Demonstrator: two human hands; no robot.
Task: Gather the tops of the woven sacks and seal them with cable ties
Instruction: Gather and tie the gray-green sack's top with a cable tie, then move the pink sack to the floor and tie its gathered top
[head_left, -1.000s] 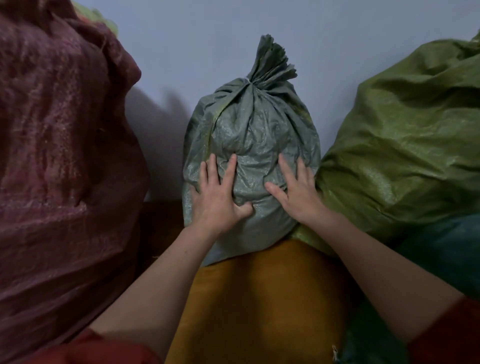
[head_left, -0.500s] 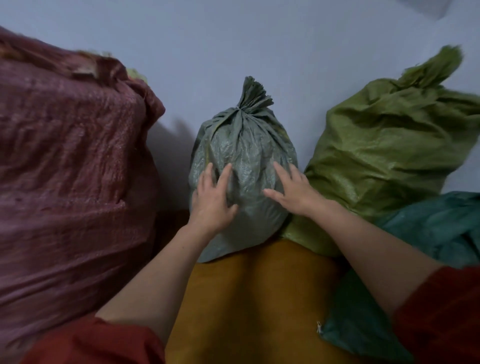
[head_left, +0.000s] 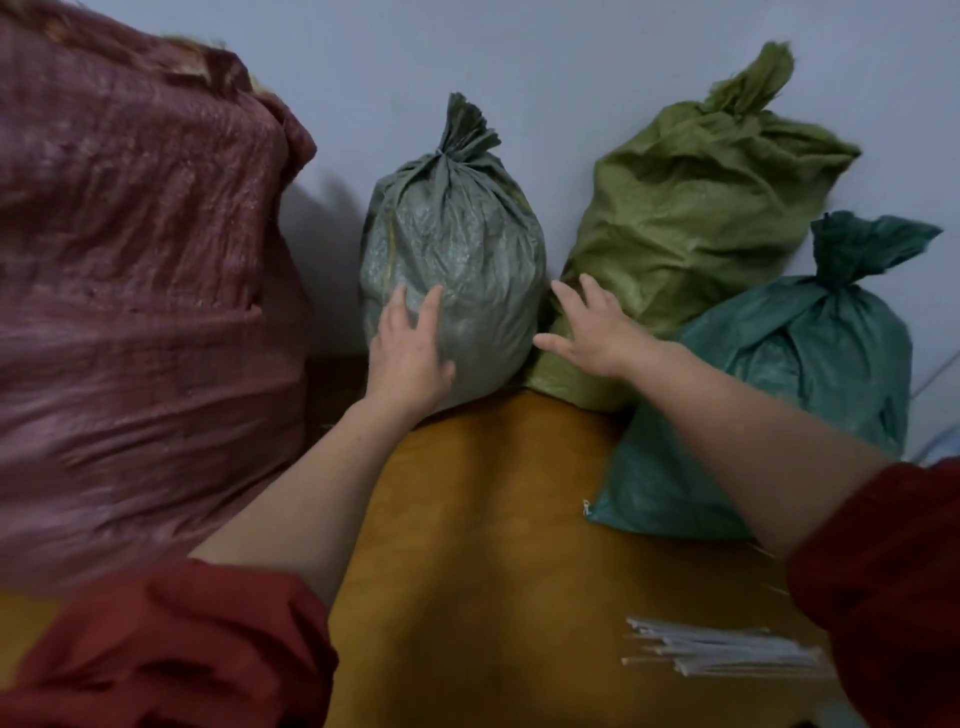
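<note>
A grey-green woven sack (head_left: 457, 249) stands against the wall with its top gathered and tied. My left hand (head_left: 408, 358) rests flat on its lower front, fingers apart. My right hand (head_left: 592, 332) hovers just right of it, fingers spread, holding nothing, in front of an olive-green sack (head_left: 696, 208) with a bunched top. A teal sack (head_left: 800, 374) with a tied top leans at the right. A bundle of white cable ties (head_left: 722, 652) lies on the orange surface (head_left: 493, 519) near my right sleeve.
A large maroon woven sack (head_left: 140, 291) fills the left side, its top open and ragged. A pale wall (head_left: 519, 62) stands behind all sacks. A thin cable or tube shows at the far right edge.
The view has pulled back, revealing the teal sack and cable ties. My right hand has come off the grey-green sack and moved right; my left hand stays on it.
</note>
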